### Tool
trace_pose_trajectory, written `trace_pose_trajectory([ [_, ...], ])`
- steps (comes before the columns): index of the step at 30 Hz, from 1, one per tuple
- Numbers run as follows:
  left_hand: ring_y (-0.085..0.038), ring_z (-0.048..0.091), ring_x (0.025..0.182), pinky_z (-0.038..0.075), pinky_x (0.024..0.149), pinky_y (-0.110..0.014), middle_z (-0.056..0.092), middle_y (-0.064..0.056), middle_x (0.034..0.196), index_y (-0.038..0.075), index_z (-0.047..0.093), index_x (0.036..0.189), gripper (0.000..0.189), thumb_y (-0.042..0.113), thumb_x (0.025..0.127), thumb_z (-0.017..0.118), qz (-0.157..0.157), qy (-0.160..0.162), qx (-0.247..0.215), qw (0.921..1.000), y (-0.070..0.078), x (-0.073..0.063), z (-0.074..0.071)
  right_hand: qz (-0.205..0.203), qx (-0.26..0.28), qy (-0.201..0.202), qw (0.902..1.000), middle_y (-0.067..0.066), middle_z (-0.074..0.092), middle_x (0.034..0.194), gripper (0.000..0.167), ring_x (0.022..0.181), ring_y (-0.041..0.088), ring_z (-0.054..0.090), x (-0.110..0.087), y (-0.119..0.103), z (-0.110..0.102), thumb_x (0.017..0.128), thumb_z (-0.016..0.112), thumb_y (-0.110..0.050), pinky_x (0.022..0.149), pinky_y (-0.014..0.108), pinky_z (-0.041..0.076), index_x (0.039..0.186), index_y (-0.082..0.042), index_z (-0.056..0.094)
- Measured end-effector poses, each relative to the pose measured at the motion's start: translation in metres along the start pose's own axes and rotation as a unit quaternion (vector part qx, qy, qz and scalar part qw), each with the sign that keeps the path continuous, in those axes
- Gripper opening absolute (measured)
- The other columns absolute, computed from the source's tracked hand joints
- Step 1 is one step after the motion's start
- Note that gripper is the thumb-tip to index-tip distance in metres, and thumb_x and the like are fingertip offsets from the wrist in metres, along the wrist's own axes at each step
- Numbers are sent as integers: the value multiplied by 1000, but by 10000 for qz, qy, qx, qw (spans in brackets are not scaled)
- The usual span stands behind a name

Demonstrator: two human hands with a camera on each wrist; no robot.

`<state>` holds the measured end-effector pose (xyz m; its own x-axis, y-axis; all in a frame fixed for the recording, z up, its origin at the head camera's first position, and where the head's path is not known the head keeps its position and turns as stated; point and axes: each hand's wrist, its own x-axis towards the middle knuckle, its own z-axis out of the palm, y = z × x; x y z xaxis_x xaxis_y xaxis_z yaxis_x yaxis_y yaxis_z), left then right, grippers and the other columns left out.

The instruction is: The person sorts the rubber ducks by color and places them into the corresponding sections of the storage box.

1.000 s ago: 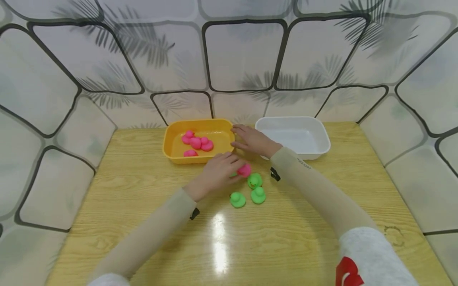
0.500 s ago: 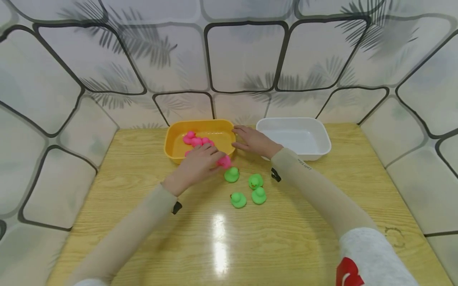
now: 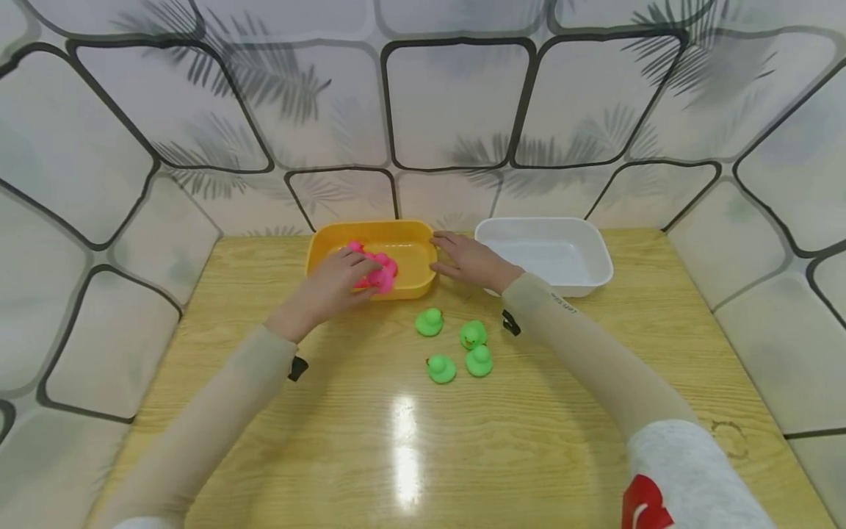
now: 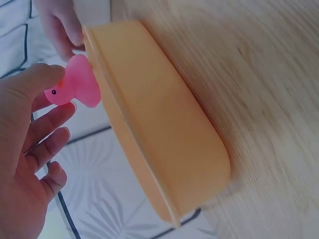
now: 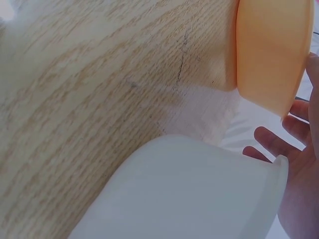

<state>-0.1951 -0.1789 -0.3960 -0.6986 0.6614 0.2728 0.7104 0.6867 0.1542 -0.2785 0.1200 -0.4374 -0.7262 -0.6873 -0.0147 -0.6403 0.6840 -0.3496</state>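
My left hand (image 3: pixel 330 283) is over the left front part of the yellow tub (image 3: pixel 415 257). Between its thumb and fingers it pinches a pink rubber duck (image 4: pixel 82 82) by the head, above the tub's rim. Other pink rubber ducks (image 3: pixel 355 245) lie in the tub, partly hidden by that hand. My right hand (image 3: pixel 472 258) touches the tub's right-hand rim with its fingertips, fingers loosely extended. In the right wrist view its fingers (image 5: pixel 274 143) lie between the yellow tub and the white tub (image 5: pixel 189 194).
On the wooden table (image 3: pixel 344 441), several green rubber ducks (image 3: pixel 441 369) sit in front of the tubs. Right of the yellow tub, the white tub stands under my right forearm's reach. A patterned wall (image 3: pixel 456 110) rises behind.
My left hand has carried the pink duck leftward from beside the green ducks to over the yellow tub, uncovering a green duck. My right hand has stayed at the rim.
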Motion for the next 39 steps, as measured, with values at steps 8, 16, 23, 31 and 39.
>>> trace_pose_trajectory([
  [8,-36,59,92,52,83,-49,71,-17,103,-2,71,117,35,18,90,84,-655,-60,60,9978,-35,-11,-8,-20,-56,-41,10000,22,35,164,67,149,40,38,2,6,2,109,53,-42,124,50,29,157,3,38],
  [16,-38,60,94,50,95,-52,71,-20,105,-4,70,117,29,13,94,76,-1090,-273,194,9935,-60,-19,-9,105,-11,-138,9998,22,34,165,68,150,39,36,2,4,1,109,53,-42,124,49,28,158,2,37],
  [23,-38,59,94,48,98,-55,70,-19,103,-5,69,117,29,13,95,75,-1247,-444,137,9911,-70,-22,-7,54,-26,-83,9999,22,35,164,67,150,39,37,1,4,2,109,53,-41,124,49,29,158,3,38],
  [31,-41,60,103,44,106,-58,71,-23,114,-5,68,123,34,16,97,74,-1416,-450,-26,9889,-73,-26,-4,32,14,-43,10000,22,35,164,66,150,39,37,1,1,0,109,55,-39,124,50,29,157,3,38],
  [39,-39,59,101,50,94,-54,71,-21,113,-4,71,119,28,13,98,73,-1389,-233,-52,9900,-69,-31,0,42,12,-32,10000,21,36,164,67,151,38,36,1,5,3,109,54,-42,124,50,28,157,2,39],
])
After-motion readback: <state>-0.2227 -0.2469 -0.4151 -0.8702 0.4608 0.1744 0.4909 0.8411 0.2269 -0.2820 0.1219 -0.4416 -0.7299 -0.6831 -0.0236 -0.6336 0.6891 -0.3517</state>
